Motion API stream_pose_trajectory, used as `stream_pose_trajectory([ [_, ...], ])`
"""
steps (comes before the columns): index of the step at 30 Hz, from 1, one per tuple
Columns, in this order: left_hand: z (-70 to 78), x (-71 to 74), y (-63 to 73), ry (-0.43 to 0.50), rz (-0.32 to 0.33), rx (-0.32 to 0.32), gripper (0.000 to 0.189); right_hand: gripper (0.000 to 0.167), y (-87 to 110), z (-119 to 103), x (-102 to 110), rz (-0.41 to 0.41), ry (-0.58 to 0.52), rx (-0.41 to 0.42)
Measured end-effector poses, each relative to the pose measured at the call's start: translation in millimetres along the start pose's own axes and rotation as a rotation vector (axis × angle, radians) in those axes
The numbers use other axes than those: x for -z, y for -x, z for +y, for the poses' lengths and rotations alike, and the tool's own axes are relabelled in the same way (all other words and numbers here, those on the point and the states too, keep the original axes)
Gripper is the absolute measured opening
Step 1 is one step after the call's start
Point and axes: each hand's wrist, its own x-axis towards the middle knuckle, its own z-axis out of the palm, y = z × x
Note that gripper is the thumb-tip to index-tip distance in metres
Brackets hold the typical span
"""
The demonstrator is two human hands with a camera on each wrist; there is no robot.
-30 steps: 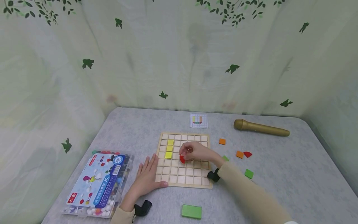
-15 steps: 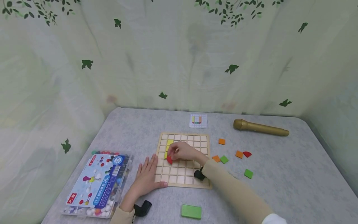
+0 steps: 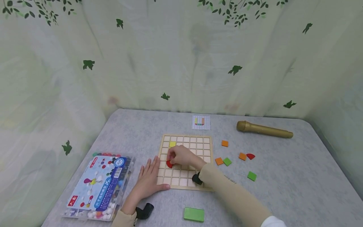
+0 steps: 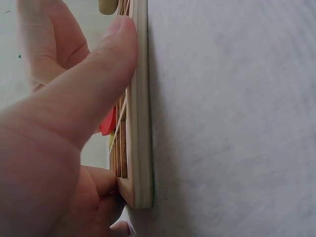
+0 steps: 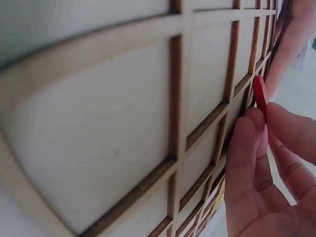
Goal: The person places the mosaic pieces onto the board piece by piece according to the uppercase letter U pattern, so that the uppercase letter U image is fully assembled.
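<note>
A wooden grid board point(image 3: 188, 188) lies on the grey table, with a yellow square tile point(image 3: 172, 144) in one of its upper left cells. My right hand point(image 3: 182, 156) pinches a red quarter-circle tile point(image 3: 169, 164) between thumb and fingertips, close over the left part of the board and hiding the cells under it. In the right wrist view the red tile point(image 5: 259, 94) is tilted at the grid bars. My left hand point(image 3: 150, 178) rests at the board's left edge, fingers spread, its thumb point(image 4: 111, 54) along the front edge of the frame.
Orange tiles point(image 3: 225, 143), green tiles point(image 3: 251, 176) and another red piece point(image 3: 250, 156) lie right of the board. Behind it are a pattern card point(image 3: 201, 122) and a gold microphone point(image 3: 265, 129). A boxed molecule kit point(image 3: 97, 186) stands left; a green block point(image 3: 194, 214) lies in front.
My right hand has carried the red tile leftward across the board, then slightly lower, now covering yellow tiles seen before. An orange and a green tile by the board have come into view. My left hand stays put.
</note>
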Motion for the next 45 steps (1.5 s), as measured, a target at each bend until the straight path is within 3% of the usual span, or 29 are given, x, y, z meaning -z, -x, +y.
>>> stream_pose_trajectory([
  [8,0.1,0.2,-0.3,-0.006,0.004,-0.002,0.114,0.013,1.5,-2.0,-1.5,0.025,0.058,0.007],
  [16,0.6,1.0,-0.5,-0.002,0.006,-0.006,0.114,0.014,3.1,3.1,-0.5,0.043,0.046,0.035],
  [25,3.3,1.8,-1.4,-0.003,-0.001,0.016,0.115,0.006,16.5,21.7,18.9,0.037,-0.247,0.030],
  [37,-0.1,-2.6,-1.3,0.024,0.019,0.007,0.117,0.024,63.1,66.7,66.2,0.053,-0.499,0.049],
  [45,0.9,-1.5,-1.1,0.013,0.004,0.033,0.117,0.028,111.6,105.8,95.2,0.091,-0.544,-0.040],
])
